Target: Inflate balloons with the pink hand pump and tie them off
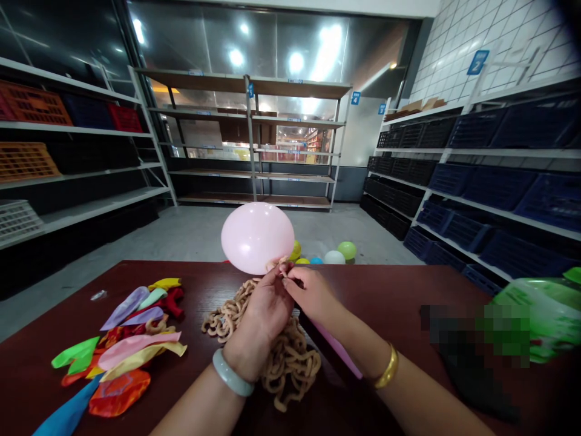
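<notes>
An inflated pale pink balloon stands over the far edge of the table, its neck end towards me. My left hand is closed, fingertips pinching at the balloon's neck. Against those fingertips, my right hand is closed too, pinching at the same spot; the neck itself is mostly hidden. A small tan bit shows between the fingers and the balloon. Beneath my wrists lies a pile of tan curled loops, partly covered by my left hand. A flat pink-purple strip lies under my right forearm.
Uninflated balloons of several colours lie on the left of the dark red table. At right are a green plastic bag and a dark item. Inflated balloons rest beyond the table. Shelves with crates line the room.
</notes>
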{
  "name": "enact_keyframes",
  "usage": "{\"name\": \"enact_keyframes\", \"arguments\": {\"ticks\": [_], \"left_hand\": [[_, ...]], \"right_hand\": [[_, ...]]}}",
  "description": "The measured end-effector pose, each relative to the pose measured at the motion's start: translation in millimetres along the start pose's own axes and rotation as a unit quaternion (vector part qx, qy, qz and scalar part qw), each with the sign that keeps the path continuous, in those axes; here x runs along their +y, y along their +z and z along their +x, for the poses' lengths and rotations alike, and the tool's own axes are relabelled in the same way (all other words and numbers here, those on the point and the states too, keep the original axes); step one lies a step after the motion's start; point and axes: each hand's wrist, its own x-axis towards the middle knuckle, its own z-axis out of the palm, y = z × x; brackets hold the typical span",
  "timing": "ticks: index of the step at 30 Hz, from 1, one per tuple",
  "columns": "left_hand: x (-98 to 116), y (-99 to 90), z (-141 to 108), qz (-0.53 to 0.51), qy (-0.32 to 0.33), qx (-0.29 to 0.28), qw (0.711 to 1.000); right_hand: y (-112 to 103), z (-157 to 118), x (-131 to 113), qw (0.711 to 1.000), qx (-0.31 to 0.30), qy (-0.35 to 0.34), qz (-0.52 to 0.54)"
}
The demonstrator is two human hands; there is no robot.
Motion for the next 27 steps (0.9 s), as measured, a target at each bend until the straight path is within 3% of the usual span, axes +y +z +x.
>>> {"name": "enact_keyframes", "arguments": {"ticks": [10,13,18,27], "left_hand": [[6,10.7,-6,0.021,0.026,0.037,0.999],[11,7.8,-7,0.023,0.039,0.016,0.999],[16,6.4,-10,0.044,0.004,-0.049,0.998],[5,9.2,-8,0.057,0.054,-0.026,0.997]], "right_hand": [[3,-5,-3,0.994,-0.038,-0.056,-0.086],[1,-6,-7,0.996,-0.042,-0.050,-0.063],[-6,-4,-12,0.998,-0.059,-0.004,0.025],[-6,-4,-13,0.997,-0.050,-0.008,0.054]]}}
